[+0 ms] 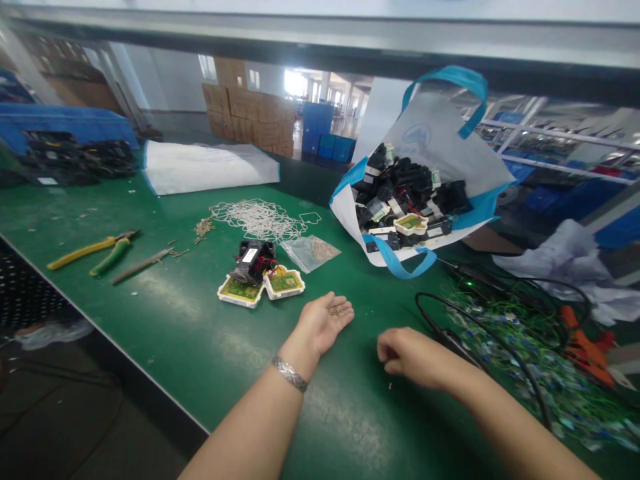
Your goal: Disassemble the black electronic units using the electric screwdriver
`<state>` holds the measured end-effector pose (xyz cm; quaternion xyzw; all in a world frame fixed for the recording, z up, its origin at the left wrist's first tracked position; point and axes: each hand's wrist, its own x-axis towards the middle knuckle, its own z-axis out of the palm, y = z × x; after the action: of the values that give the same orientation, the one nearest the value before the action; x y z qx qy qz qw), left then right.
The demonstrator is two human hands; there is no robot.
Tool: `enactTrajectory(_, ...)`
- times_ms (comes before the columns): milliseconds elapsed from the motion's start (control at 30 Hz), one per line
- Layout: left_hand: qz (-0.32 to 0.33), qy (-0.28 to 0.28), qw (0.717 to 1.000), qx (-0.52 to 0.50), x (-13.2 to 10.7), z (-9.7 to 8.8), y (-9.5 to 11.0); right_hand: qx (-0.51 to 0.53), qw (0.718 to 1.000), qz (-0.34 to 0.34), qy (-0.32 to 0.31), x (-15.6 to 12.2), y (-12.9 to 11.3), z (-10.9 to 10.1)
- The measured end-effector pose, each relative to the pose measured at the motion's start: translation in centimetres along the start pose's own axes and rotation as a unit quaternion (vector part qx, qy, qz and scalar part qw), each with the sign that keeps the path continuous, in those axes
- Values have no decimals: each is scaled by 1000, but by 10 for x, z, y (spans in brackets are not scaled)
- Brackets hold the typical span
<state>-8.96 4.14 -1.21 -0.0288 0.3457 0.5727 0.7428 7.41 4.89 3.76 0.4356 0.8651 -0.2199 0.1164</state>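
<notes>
My left hand (323, 325) is palm up over the green table, fingers loosely cupped around a few small brass-coloured screws (337, 311). To its right, my right hand (413, 357) hovers palm down with its fingers curled together. Whatever those fingers hold, if anything, is hidden. A tiny piece (390, 386) lies on the table just below them. Beyond my left hand sit a black device with a white label (255, 260) and two white-cased circuit boards (284, 283) joined by red wires. Behind them is a clear plastic bag (311, 253) containing many small metal parts.
Pliers (100, 253) and a thin tool (141, 265) lie left, near a brass-coloured screw pile (203, 228) and white wire loops (260, 219). An open bag (345, 212) of black devices stands back right. Cables and green wire scraps (530, 360) cover the right side.
</notes>
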Motion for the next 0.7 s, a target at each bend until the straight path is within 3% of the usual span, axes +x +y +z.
enactTrajectory(133, 9, 9, 1000, -2, 1, 1, 0, 14, 999, -4, -43, -20, 13, 24)
enactTrajectory(333, 14, 18, 1000, -8, 3, 2, -4, 19, 999, -35, 36, -20, 20, 43)
enactTrajectory(533, 1, -32, 999, -15, -1, 9, -10, 17, 983, -61, 175, 30, -3, 18)
enactTrajectory(667, 73, -48, 993, -81, 11, 10, -11, 10, 962, -81, 260, 83, -15, -7)
enactTrajectory(700, 98, -16, 993, -64, 17, 8, -9, 6, 951, -84, 296, 99, -19, -14)
